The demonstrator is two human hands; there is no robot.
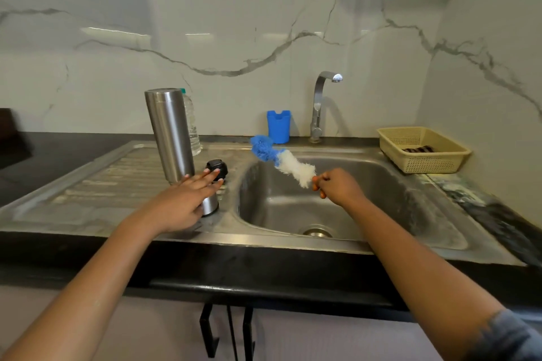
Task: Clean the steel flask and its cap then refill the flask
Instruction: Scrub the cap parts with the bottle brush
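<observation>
White veined marble walls back a black counter (264,268) with a steel sink (390,184) set into it.

The flask (170,132) stands left of centre on the ribbed drainboard (111,179), leaning a little to the upper left. It is a tall, brushed-steel cylinder, its top end flat and closed, so it may be set mouth-down to drain; the lower end is hidden. Its black, round, knurled cap (217,167) sits just beside it on the right, off the flask.

The left hand (179,202) reaches in front of the flask's lower part with straight, slightly spread fingers, gripping nothing. It looks placed to steady or take the flask, though I cannot tell whether it touches.

The right hand (337,187) is closed round the orange handle of a brush (281,160), which points to the upper left over the basin. The fluffy head is white near the hand and blue at the tip, and long and narrow, a shape suited to the flask's bore. Scrubbing inside seems the step in hand.

Behind the flask stands a clear plastic bottle (194,132), perhaps for the refill. Centre back are a blue holder (278,126) and a curved chrome tap (318,105), with a beige perforated basket (440,163) at the right.
</observation>
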